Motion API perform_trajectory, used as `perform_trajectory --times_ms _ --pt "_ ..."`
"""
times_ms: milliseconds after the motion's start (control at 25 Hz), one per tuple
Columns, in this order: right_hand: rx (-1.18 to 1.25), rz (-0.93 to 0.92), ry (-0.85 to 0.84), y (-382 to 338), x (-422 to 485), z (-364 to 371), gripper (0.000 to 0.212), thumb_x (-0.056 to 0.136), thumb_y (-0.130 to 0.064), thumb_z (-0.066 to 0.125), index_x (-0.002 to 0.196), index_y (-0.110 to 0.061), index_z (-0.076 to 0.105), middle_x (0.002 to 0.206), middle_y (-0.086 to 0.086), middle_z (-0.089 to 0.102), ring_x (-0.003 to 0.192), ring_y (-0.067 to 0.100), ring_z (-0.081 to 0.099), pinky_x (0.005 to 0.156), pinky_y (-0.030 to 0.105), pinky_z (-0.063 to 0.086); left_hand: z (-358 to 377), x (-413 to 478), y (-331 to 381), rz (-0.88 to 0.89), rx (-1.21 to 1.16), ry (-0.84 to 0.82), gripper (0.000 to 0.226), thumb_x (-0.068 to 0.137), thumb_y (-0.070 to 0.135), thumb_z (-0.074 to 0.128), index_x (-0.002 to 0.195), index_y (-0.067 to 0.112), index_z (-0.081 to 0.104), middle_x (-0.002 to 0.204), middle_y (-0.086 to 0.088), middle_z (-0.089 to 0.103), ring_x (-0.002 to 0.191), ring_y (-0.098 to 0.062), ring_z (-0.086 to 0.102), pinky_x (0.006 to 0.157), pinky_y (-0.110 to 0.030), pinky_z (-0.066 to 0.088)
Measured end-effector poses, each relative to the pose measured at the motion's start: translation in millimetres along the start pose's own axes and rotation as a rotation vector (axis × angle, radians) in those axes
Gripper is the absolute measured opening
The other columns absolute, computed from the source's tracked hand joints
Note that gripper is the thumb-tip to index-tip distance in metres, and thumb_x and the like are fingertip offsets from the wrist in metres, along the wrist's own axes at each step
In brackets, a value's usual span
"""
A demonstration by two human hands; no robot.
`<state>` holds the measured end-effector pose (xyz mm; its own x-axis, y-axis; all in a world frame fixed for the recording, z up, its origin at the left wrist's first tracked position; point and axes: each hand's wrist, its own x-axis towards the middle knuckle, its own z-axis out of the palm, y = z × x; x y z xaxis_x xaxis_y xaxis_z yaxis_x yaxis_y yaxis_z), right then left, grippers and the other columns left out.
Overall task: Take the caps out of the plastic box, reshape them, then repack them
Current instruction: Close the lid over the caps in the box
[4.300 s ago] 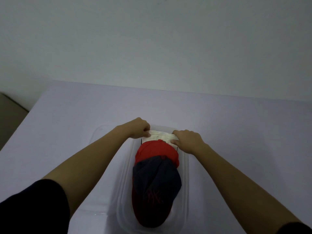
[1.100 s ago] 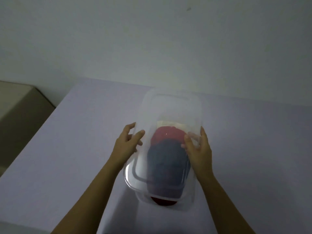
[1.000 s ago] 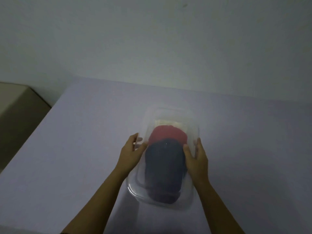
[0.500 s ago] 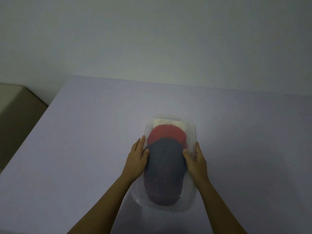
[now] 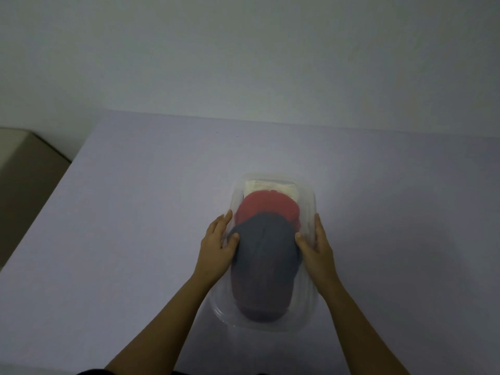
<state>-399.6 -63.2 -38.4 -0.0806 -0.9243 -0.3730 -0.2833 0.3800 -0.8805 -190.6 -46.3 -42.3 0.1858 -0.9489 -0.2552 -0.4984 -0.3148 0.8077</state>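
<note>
On the pale lavender table (image 5: 135, 226), a clear oblong plastic box (image 5: 308, 315) holds overlapping white (image 5: 270, 186), red (image 5: 267, 209) and navy fabric caps (image 5: 263, 266). The left hand (image 5: 217, 244) and right hand (image 5: 315, 246) flank it, fingers straight and flat. Uneven pressing could probably squash the crowns or skid the box.

dim room, plain pale wall (image 5: 243, 50) behind a lavender table (image 5: 135, 212), beige cabinet (image 5: 24, 163) at left
</note>
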Motion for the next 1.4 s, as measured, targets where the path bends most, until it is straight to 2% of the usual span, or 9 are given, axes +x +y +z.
perform_trajectory --times_ms 160,320,560,680,800,920,1080,1240,1400 --pt "0.057 0.001 -0.012 4.1 1.4 -1.7 0.067 0.093 -0.028 0.054 0.148 -0.031 0.015 0.151 -0.006 0.028 0.133 0.014 0.033 0.105 0.029 0.032 -1.6 -2.9 0.6 -0.003 -0.038 -0.004 0.054 0.095 0.031 0.048 0.145 0.029 0.027 0.154 -0.001 0.028 0.141 -0.023 0.028 0.112 -0.042 0.025" --pt "0.11 0.002 -0.001 10.4 2.5 -2.0 0.064 0.091 -0.027 0.057 0.145 -0.028 0.022 0.147 -0.003 0.036 0.13 0.019 0.042 0.107 0.043 0.039 -3.7 -5.0 2.9 0.007 -0.058 -0.007 0.063 0.085 0.041 0.046 0.144 0.029 0.028 0.154 0.0 0.027 0.14 -0.022 0.028 0.111 -0.039 0.026" --pt "-0.075 0.006 0.045 2.6 4.8 5.9 0.059 0.095 -0.045 0.039 0.147 -0.028 0.016 0.151 0.003 0.033 0.133 0.026 0.039 0.11 0.047 0.033 0.2 -1.6 7.8 0.032 0.147 -0.036 0.053 0.099 0.035 0.033 0.148 0.026 0.015 0.158 -0.003 0.016 0.143 -0.023 0.021 0.114 -0.038 0.021" --pt "-0.108 0.031 0.061 0.4 11.5 5.9 0.056 0.097 -0.043 0.036 0.147 -0.027 0.017 0.15 0.004 0.035 0.133 0.027 0.04 0.11 0.045 0.033 0.9 6.4 8.2 0.038 0.187 -0.01 0.051 0.1 0.033 0.033 0.148 0.026 0.017 0.157 -0.004 0.02 0.143 -0.024 0.024 0.114 -0.039 0.022" --pt "0.047 0.061 0.073 7.2 10.6 3.6 0.054 0.094 -0.041 0.045 0.144 -0.029 0.028 0.144 0.001 0.043 0.126 0.022 0.047 0.106 0.046 0.04 0.4 5.2 1.4 0.025 0.111 0.029 0.05 0.098 0.033 0.041 0.145 0.027 0.028 0.153 -0.004 0.03 0.14 -0.024 0.031 0.112 -0.038 0.026" --pt "0.16 0.058 0.068 11.6 7.6 1.2 0.046 0.093 -0.032 0.051 0.136 -0.026 0.036 0.136 -0.001 0.05 0.118 0.019 0.053 0.101 0.041 0.045 -2.2 0.6 -5.2 -0.01 -0.001 0.085 0.048 0.094 0.03 0.051 0.14 0.026 0.04 0.148 -0.004 0.04 0.136 -0.024 0.038 0.109 -0.039 0.032" --pt "0.061 0.014 0.071 7.5 2.8 3.8 0.046 0.096 -0.032 0.045 0.14 -0.024 0.031 0.131 -0.008 0.045 0.114 0.011 0.049 0.094 0.028 0.042 2.8 -1.3 -4.9 0.027 0.033 0.091 0.048 0.094 0.032 0.047 0.141 0.025 0.039 0.15 -0.006 0.037 0.134 -0.025 0.04 0.105 -0.03 0.03" --pt "-0.086 -0.024 0.172 9.1 2.8 8.1 0.049 0.096 -0.033 0.045 0.142 -0.021 0.032 0.141 0.0 0.046 0.123 0.018 0.048 0.101 0.031 0.04 11.8 -5.4 -2.9 0.092 0.281 0.094 0.06 0.088 0.041 0.032 0.145 0.024 0.03 0.157 -0.002 0.022 0.113 -0.021 0.057 0.088 -0.026 0.044" --pt "-0.282 -0.078 0.268 14.5 5.0 11.0 0.052 0.093 -0.036 0.049 0.141 -0.019 0.037 0.143 0.002 0.046 0.125 0.022 0.049 0.104 0.039 0.042 13.0 -4.1 -4.9 0.073 0.351 0.115 0.059 0.088 0.041 0.032 0.145 0.026 0.031 0.156 0.003 0.025 0.09 -0.021 0.066 0.071 -0.027 0.05"
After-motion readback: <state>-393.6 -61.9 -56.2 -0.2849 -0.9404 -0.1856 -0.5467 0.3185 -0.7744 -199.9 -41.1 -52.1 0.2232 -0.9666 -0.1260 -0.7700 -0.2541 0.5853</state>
